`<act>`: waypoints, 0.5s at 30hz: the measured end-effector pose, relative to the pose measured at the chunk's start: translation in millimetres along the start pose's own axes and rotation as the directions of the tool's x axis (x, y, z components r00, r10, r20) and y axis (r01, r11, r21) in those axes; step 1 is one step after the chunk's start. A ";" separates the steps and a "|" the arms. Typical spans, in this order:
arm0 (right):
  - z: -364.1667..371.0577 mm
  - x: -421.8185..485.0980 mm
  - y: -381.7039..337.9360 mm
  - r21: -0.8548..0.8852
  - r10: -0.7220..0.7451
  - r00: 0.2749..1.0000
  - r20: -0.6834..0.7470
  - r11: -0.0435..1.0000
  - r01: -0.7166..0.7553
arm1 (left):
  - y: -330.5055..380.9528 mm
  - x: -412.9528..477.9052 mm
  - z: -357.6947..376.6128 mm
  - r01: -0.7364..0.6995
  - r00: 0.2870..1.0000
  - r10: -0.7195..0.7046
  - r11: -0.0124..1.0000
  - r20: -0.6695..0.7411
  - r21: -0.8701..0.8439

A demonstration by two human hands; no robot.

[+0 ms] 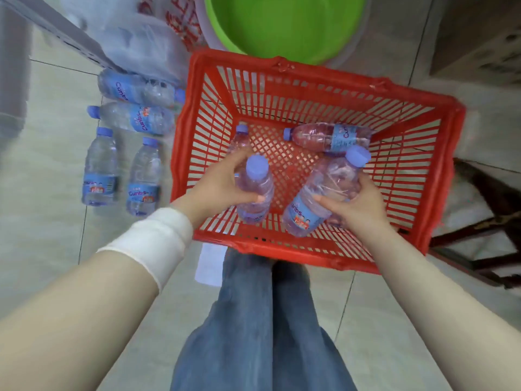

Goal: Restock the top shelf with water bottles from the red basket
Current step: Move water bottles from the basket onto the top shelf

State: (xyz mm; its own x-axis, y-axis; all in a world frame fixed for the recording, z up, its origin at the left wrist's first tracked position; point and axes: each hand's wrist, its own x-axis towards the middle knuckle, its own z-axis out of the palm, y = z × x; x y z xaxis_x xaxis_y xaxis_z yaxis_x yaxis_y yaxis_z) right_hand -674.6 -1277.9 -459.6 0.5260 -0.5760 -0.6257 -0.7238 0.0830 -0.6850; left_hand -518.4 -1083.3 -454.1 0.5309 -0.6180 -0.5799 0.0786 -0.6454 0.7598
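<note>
A red plastic basket [439,153] stands on the floor in front of my legs. My left hand [214,187] grips a clear water bottle [258,198] with a purple cap, held above the basket's near left side. My right hand [355,204] holds a second bottle [313,198], tilted with its cap up and to the right. Two more bottles remain in the basket: one [327,136] lying on its side at the back, another [241,141] partly hidden behind my left hand. The top shelf is out of view.
Several bottles [141,119] lie on the tiled floor left of the basket, beside a grey shelf edge [64,38] and plastic wrap. A green basin [284,26] sits beyond the basket. A dark wooden frame [485,221] is at the right.
</note>
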 end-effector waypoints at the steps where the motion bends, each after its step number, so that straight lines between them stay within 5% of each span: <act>1: -10.2 -14.8 -12.4 0.008 -0.003 1.000 0.000 1.000 0.003 | 15.4 -15.6 -7.0 -0.007 1.000 0.007 1.000 -0.004 0.013; 15: -176.3 -295.8 -276.0 0.168 -0.152 0.987 0.042 0.975 0.143 | 342.0 -309.8 -148.3 -0.211 0.968 0.184 0.966 -0.173 -0.151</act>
State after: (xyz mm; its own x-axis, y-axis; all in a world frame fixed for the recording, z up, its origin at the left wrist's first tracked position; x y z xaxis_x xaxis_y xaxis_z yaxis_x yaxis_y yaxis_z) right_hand -709.2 -1273.8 -19.6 0.6483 -0.5474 -0.5292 -0.5554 0.1353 -0.8205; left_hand -530.8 -1046.0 29.0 0.6740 -0.6394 -0.3701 0.0916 -0.4247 0.9007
